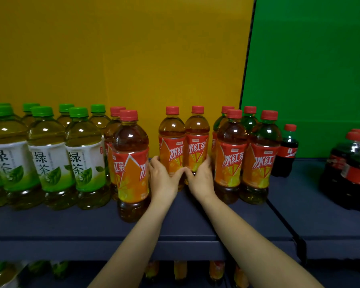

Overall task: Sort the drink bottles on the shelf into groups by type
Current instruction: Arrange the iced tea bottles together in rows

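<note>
Left hand (163, 178): gripping the left red tea (172, 140), with fingers curling round the left side of its label and the thumb lying across the front.
Right hand (202, 177): gripping the right red tea (197, 140), with fingers curling round the right side of its label and the thumb lying across the front.
Thumbs: meeting low on the labels, where the two held bottles are touching.
Held pair: standing upright and side by side toward the back of the shelf (71, 225), at its centre, between the two hands.
Left group (131, 163): red teas standing just left of the left hand, the front one sitting nearer the shelf edge.
Right group (230, 159): red teas standing just right of the right hand.
Green teas (48, 154): standing in rows at the far left, touching the left group.
Small cola (287, 150): standing just right of the right group.
Colas (351, 169): clustering at the far right, well apart from the hands.
Yellow panel (121, 48): backing the teas.
Green panel (312, 59): backing the colas.
Lower bottles (180, 271): showing dimly under the shelf; type unclear.
</note>
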### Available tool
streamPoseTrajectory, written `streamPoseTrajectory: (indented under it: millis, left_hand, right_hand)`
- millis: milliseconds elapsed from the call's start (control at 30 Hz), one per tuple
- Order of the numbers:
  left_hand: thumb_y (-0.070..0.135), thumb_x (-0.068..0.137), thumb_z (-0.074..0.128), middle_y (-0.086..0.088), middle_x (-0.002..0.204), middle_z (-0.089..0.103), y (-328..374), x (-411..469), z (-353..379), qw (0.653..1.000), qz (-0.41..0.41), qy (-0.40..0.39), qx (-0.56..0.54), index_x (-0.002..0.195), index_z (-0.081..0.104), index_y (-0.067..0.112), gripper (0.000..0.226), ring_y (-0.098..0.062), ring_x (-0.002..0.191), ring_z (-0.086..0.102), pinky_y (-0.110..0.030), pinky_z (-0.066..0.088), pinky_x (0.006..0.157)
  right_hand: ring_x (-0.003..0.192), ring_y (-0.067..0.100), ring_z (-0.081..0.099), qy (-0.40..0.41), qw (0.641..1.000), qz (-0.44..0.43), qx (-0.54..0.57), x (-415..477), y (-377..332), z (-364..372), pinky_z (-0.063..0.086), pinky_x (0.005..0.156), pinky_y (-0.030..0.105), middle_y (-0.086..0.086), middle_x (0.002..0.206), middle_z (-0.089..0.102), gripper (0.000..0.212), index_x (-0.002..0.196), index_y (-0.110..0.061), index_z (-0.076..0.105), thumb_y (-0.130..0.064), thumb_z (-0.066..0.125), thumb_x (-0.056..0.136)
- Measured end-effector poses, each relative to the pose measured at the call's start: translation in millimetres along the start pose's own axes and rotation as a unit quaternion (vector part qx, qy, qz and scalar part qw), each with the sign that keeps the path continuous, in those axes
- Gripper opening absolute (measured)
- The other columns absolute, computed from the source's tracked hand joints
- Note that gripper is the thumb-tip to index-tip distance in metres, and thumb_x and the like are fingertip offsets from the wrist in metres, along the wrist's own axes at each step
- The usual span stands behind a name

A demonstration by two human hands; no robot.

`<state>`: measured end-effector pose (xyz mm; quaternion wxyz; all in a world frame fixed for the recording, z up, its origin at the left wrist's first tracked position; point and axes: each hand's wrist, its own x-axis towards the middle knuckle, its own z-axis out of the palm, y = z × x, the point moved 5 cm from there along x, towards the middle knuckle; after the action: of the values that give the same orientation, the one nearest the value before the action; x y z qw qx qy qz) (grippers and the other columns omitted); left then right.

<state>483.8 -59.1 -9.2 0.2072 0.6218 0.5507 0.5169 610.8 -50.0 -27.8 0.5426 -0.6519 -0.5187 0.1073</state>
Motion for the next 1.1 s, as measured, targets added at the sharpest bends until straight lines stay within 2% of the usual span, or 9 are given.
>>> streamPoseTrajectory:
  millis: [167,500,667,800,900,1000,1067,1100]
  left_hand:
    - [0.024,0.081,0.069,-0.016,0.136,0.04,-1.0,5.2,5.1,1.0,-0.006,-0.019,-0.018,0.134,0.029,0.004,0.069,-0.029,0.127,0.04,-0.043,0.037,0.106]
    - [0.017,0.085,0.064,-0.014,0.138,0.043,-3.7,16.0,12.7,0.997,-0.029,-0.042,-0.064,0.142,0.026,0.007,0.069,-0.028,0.128,0.042,-0.042,0.037,0.106]
    - [0.018,0.088,0.061,-0.014,0.141,0.039,-4.3,15.4,14.8,0.997,-0.026,-0.041,-0.055,0.144,0.021,0.006,0.07,-0.028,0.13,0.038,-0.04,0.035,0.106]
    - [0.02,0.092,0.055,-0.014,0.147,0.031,-3.1,12.8,17.6,0.997,-0.03,-0.053,-0.04,0.148,0.007,0.006,0.075,-0.027,0.135,0.03,-0.038,0.03,0.109]
    - [0.02,0.095,0.049,-0.013,0.155,0.014,-0.3,6.9,18.6,0.997,-0.032,-0.067,-0.026,0.147,-0.007,0.005,0.078,-0.027,0.142,0.017,-0.04,0.022,0.115]
    - [0.021,0.095,0.048,-0.009,0.157,0.003,4.9,-9.4,13.5,0.992,-0.021,-0.107,-0.057,0.146,-0.013,0.008,0.081,-0.023,0.144,0.008,-0.041,0.016,0.117]
    - [0.024,0.094,0.049,-0.003,0.157,0.008,9.1,-25.9,2.9,0.986,-0.013,-0.14,-0.094,0.149,-0.007,0.014,0.079,-0.019,0.143,0.013,-0.039,0.018,0.117]
    - [0.025,0.094,0.05,0.0,0.155,0.016,11.6,-34.9,-4.8,0.982,-0.005,-0.152,-0.111,0.149,0.002,0.017,0.073,-0.016,0.141,0.019,-0.034,0.021,0.116]
  right_hand:
    - [0.137,0.032,0.029,0.022,1.0,-0.003,-0.007,-3.2,-3.9,-1.1,0.027,0.112,0.047,0.018,0.146,0.031,0.083,0.145,-0.005,0.012,-0.023,0.065,0.083]
    - [0.135,0.032,0.033,0.038,0.999,0.002,-0.014,-3.4,-2.8,-0.8,0.03,0.11,0.046,0.018,0.146,0.033,0.085,0.145,-0.006,0.011,-0.024,0.066,0.083]
    - [0.135,0.032,0.033,0.044,0.999,-0.001,-0.019,-3.3,-2.3,-0.3,0.031,0.109,0.048,0.017,0.145,0.035,0.085,0.145,-0.007,0.012,-0.026,0.066,0.082]
    - [0.135,0.032,0.032,0.041,0.999,0.009,-0.023,-2.8,-3.4,-1.9,0.03,0.11,0.046,0.017,0.145,0.035,0.082,0.145,-0.008,0.014,-0.024,0.066,0.083]
    - [0.135,0.031,0.033,0.041,0.999,0.006,-0.018,-3.8,-5.4,-4.4,0.029,0.111,0.044,0.016,0.144,0.035,0.08,0.144,-0.008,0.017,-0.022,0.066,0.083]
    - [0.137,0.03,0.028,0.042,0.999,-0.002,-0.014,-6.4,-8.4,-6.0,0.025,0.113,0.044,0.015,0.146,0.032,0.079,0.144,-0.007,0.017,-0.018,0.065,0.082]
    - [0.139,0.029,0.024,0.03,0.999,-0.01,0.005,-9.8,-11.2,-7.0,0.023,0.114,0.045,0.015,0.147,0.029,0.082,0.145,-0.008,0.014,-0.012,0.065,0.081]
    - [0.14,0.029,0.021,0.016,1.0,-0.01,0.018,-13.2,-13.0,-8.4,0.022,0.115,0.046,0.014,0.149,0.026,0.084,0.146,-0.008,0.012,-0.009,0.065,0.081]
